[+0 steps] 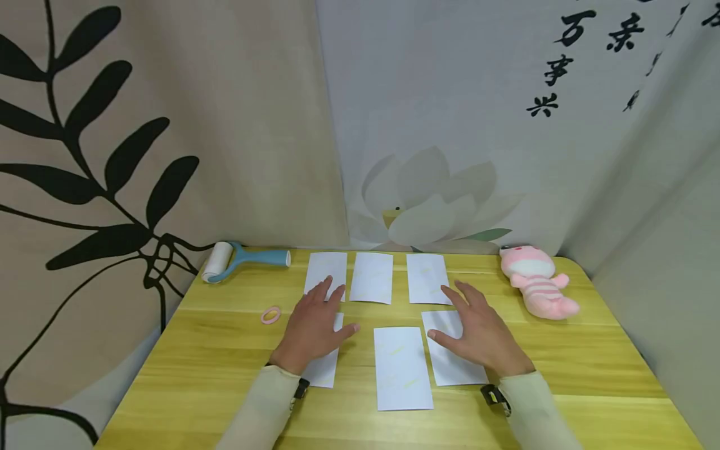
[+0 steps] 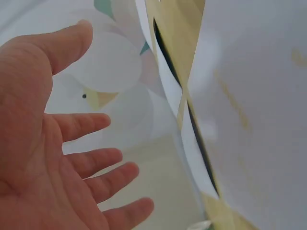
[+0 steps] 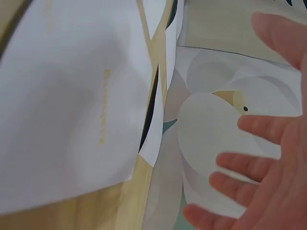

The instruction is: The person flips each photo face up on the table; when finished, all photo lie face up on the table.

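Observation:
White paper cards lie in two rows on the wooden table. The back row has a left card (image 1: 326,265), a middle card (image 1: 371,278) and a right card (image 1: 426,275). In front are a left card (image 1: 323,372), a centre card (image 1: 403,369) and a right card (image 1: 452,365); faint yellow marks show on some. Over the left pair my left hand (image 1: 316,328) is spread with fingers extended, partly covering both. My right hand (image 1: 477,331) spreads likewise over the front right card. Both wrist views show the palms holding nothing, apart from the cards.
A blue-handled lint roller (image 1: 247,257) lies at the back left of the table (image 1: 197,375). Nearer is a small pink ring (image 1: 270,315). At the back right rests a pink striped plush toy (image 1: 534,281). Printed curtains (image 1: 270,125) hang behind the table's far edge.

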